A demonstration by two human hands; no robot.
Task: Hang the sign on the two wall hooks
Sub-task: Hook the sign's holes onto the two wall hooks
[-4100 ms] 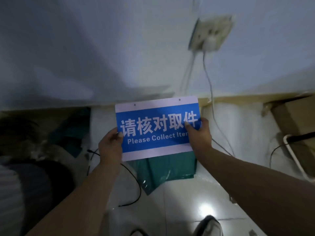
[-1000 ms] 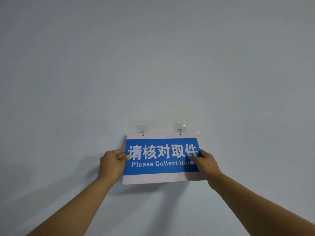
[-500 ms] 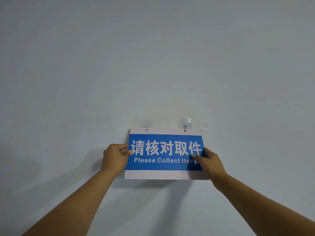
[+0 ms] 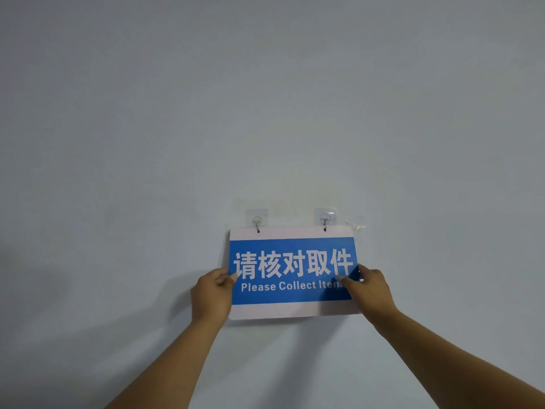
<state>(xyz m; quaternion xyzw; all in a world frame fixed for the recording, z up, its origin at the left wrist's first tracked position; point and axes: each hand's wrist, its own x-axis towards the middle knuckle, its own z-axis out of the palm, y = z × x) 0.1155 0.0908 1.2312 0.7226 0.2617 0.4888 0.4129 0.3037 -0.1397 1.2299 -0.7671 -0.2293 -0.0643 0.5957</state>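
Head view: the sign point(image 4: 292, 271) sits flat on the wall point(image 4: 147, 128), its 2 top holes at the 2 hooks point(image 4: 257, 221). Your left hand point(image 4: 210, 296) pinches its left edge; your right hand point(image 4: 372, 287) closes on the right.

A blue and white sign point(image 4: 293, 271) reading "Please Collect Items" lies flat against a pale wall point(image 4: 265, 98), its two top holes at the left hook point(image 4: 257, 222) and right hook point(image 4: 324, 220), both clear adhesive ones. The left hand point(image 4: 211, 293) pinches the sign's left edge, and the right hand point(image 4: 370, 286) grips its right edge, thumb over the blue face. A third clear hook point(image 4: 356, 222) sits bare just right of the sign's top corner.
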